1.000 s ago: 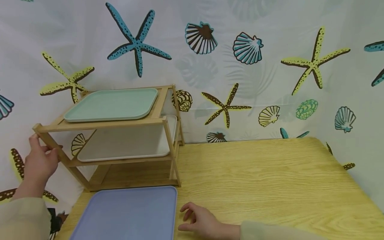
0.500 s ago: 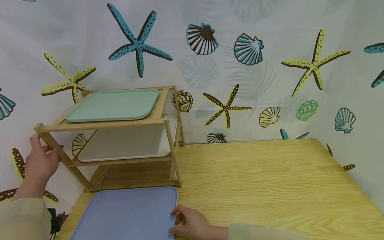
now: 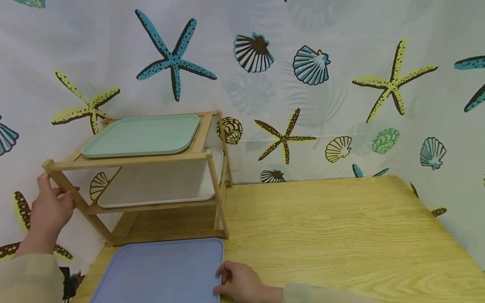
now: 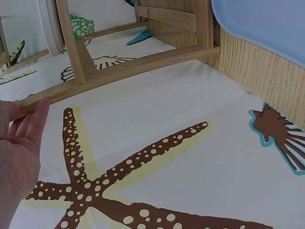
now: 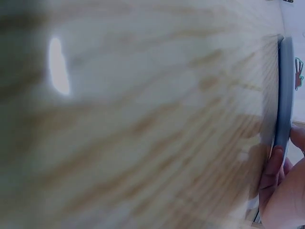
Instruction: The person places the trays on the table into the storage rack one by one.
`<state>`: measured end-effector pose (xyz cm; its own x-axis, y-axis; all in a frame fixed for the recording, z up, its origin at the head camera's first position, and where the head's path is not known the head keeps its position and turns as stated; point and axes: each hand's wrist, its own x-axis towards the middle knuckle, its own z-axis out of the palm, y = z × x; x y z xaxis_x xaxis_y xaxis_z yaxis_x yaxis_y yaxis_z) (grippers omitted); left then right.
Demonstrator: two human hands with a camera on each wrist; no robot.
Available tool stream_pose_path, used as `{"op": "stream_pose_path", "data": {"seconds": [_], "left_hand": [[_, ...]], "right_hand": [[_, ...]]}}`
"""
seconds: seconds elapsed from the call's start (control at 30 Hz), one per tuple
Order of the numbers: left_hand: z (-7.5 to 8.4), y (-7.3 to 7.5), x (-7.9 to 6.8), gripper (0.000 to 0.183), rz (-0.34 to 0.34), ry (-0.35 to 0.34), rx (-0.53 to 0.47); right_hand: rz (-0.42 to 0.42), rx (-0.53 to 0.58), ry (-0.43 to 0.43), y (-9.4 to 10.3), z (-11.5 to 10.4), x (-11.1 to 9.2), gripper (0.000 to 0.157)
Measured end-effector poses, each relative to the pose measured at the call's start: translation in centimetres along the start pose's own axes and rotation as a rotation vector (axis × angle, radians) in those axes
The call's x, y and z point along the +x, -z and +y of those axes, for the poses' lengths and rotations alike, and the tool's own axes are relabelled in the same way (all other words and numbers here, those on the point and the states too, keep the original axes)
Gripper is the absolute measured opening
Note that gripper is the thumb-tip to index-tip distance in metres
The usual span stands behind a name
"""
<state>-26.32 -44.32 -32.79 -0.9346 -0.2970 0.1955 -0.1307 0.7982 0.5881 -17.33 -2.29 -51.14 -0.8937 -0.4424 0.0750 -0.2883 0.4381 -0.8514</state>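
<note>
A wooden shelf rack (image 3: 132, 161) stands at the left of the head view, its front left post gripped by my left hand (image 3: 51, 211). In the left wrist view, the fingers (image 4: 39, 121) curl around that post. A blue tray (image 3: 163, 271) lies flat on the table in front of the rack. My right hand (image 3: 241, 281) pinches the tray's right edge. In the right wrist view, thumb and fingers lie on either side of the tray rim (image 5: 285, 90). The tray's near edge is out of the head view.
A mint green tray (image 3: 142, 134) sits on the rack's top shelf, and a white tray (image 3: 159, 183) on the middle one. The bottom shelf (image 3: 166, 221) is wooden. A patterned curtain (image 3: 257, 92) closes off the back and sides of the wooden table (image 3: 333, 227).
My right hand has moved left from beside the blue tray and taken hold of its right edge. The left hand stays on the post. The head view tilted slightly.
</note>
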Motion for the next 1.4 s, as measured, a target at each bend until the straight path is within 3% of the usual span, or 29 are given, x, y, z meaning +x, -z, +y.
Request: {"op": "stream_pose_path", "data": {"seconds": [0.33, 0.8, 1.2, 1.4], "left_hand": [[0.24, 0.0, -0.14, 0.062, 0.004, -0.002, 0.015], [0.39, -0.06, 0.03, 0.064, 0.002, 0.022, -0.002], [0.1, -0.03, -0.13, 0.064, 0.001, 0.021, -0.005], [0.21, -0.16, -0.13, 0.061, 0.024, -0.004, 0.008]], "right_hand": [[0.022, 0.121, -0.053, -0.38, 0.14, 0.41, 0.023], [0.04, 0.232, -0.058, -0.32, 0.12, 0.24, 0.027], [-0.093, 0.615, -0.17, -0.58, 0.02, -0.1, 0.042], [-0.124, 0.773, -0.184, -0.41, 0.55, -0.44, 0.043]]}}
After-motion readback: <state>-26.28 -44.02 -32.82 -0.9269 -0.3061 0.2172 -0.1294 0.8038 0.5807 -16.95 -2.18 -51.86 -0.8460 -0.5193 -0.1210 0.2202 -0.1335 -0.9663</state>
